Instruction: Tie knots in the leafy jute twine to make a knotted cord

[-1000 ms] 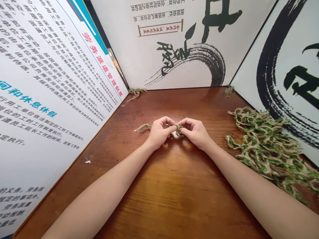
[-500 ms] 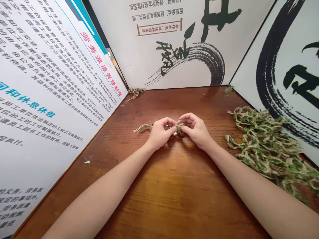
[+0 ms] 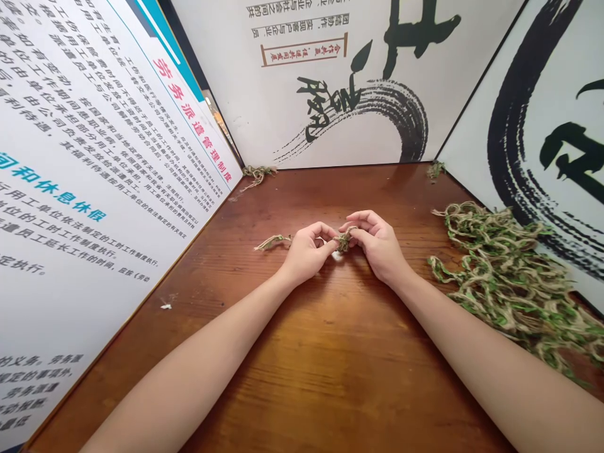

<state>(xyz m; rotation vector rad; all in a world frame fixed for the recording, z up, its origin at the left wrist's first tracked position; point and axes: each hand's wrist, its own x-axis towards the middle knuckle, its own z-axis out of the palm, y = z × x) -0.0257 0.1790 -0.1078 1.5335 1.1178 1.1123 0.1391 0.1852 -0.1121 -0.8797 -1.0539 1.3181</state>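
Observation:
Over the middle of the brown wooden table (image 3: 330, 352), my left hand (image 3: 309, 251) pinches a green and tan twine piece (image 3: 343, 241) between thumb and fingers. Its frayed tail (image 3: 272, 241) sticks out to the left of that hand. My right hand (image 3: 377, 244) has thumb and forefinger closed on the twine's right end, its other fingers curled above. The knotted part of the twine shows between the two hands. The strand inside my left hand is hidden by the fingers.
A large heap of green and tan twine (image 3: 514, 277) lies on the right. Small twine bundles sit in the back left corner (image 3: 258, 175) and back right corner (image 3: 435, 170). Printed panels (image 3: 292, 119) border the table. A white scrap (image 3: 166, 306) lies at left.
My right hand has shifted slightly right and away from my left hand, and more of the knotted twine shows between them. My left hand has moved slightly right.

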